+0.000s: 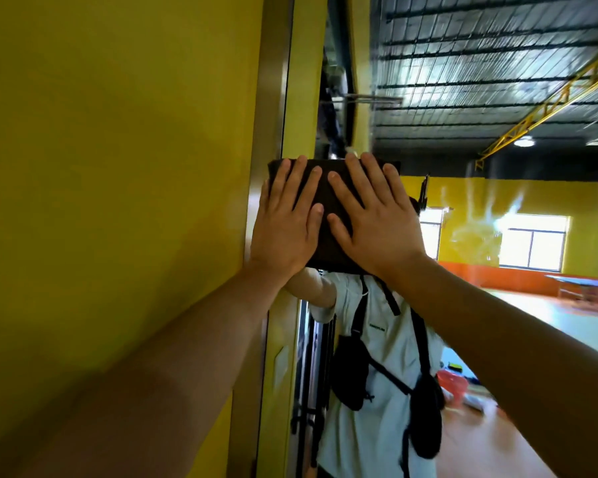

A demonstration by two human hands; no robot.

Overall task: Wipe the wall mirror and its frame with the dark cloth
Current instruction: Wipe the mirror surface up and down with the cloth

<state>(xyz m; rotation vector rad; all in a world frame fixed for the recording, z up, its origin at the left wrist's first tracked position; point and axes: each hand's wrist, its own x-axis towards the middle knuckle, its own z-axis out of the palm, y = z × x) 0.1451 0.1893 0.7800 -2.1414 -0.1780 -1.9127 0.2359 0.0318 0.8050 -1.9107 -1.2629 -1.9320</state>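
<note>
Pressure is what this step turns on: the folded dark cloth (328, 248) lies flat against the glass of the wall mirror (497, 98), at its left edge just beside the metal frame (269, 98). It is pinned there by both palms. The left hand (283, 225) and right hand (377, 225) sit side by side on it. Their fingers (296, 182) are straight and spread, pressing rather than curling round the fabric, so nothing is gripped. The outer edge of the left hand seems to overlap the frame, where the yellow wall (118, 132) begins. To do the wipe well, I judge that the palms should bear evenly, so the cloth slides as one flat pad instead of bunching under one hand. Long overlapping strokes would suit best. Pale streaks (480, 229) show on the glass well to the right, so that area likely needs a firm pass. The frame probably calls for its own run, with the cloth's edge worked into the seam where metal meets glass.
</note>
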